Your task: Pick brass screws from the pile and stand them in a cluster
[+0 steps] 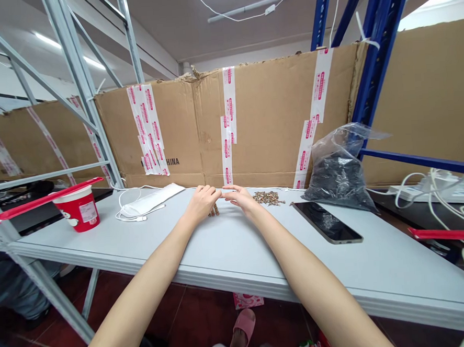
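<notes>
My left hand [203, 200] is closed, its fingers bent down and pressed together just above the grey tabletop. Under its fingers stands a short row of small brass-coloured metal pieces [214, 211], partly covered by the hand. From the other side my right hand [239, 198] reaches in, its fingertips drawn together and meeting those of the left. Whatever lies between the fingertips is too small to make out. A loose pile of similar small metal pieces [268, 198] lies just right of my right hand.
A phone [327, 222] and a clear bag of black material [338, 180] are at the right. At the left are a red cup [79, 210] and a white power strip [153, 200] with cable. Taped cardboard [268, 124] walls the back; metal posts flank the table [237, 251].
</notes>
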`<state>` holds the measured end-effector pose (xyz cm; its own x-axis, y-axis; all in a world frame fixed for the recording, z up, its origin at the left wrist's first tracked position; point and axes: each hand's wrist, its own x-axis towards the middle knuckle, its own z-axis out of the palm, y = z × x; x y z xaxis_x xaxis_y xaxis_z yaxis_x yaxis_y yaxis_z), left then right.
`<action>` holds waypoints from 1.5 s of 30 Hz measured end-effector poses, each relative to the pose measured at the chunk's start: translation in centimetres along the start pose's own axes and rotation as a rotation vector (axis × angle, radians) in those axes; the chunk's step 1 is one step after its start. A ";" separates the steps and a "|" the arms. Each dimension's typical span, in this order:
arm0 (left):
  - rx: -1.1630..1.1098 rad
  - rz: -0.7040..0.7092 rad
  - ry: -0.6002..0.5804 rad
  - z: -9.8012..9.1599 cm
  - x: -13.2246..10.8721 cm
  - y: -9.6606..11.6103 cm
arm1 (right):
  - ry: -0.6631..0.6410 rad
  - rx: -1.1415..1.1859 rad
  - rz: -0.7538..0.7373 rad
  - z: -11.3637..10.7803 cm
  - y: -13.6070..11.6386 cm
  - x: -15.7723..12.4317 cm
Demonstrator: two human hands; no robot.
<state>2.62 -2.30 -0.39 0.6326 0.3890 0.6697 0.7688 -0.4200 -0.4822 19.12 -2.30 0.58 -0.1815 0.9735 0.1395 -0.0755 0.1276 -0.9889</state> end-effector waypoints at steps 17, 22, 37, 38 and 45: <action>-0.010 -0.021 0.005 0.1 0.0 -0.1 | 0.000 0.014 0.017 -0.1 0.2 0.2; -0.016 0.018 0.016 0.4 -0.1 -0.1 | 0.008 0.021 0.010 -0.1 0.0 0.1; -0.011 0.008 0.032 0.7 -0.1 0.0 | 0.019 0.011 0.000 -0.1 0.1 0.2; -0.009 0.001 0.037 0.7 -0.1 0.1 | 0.017 0.014 -0.001 0.0 0.0 0.2; 0.020 -0.014 0.017 0.4 0.0 0.3 | -0.013 0.128 -0.031 0.3 -0.1 0.0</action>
<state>2.87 -2.07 -0.75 0.6203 0.3804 0.6860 0.7793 -0.3980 -0.4840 18.83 -2.36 0.66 -0.1902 0.9667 0.1712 -0.2054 0.1313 -0.9698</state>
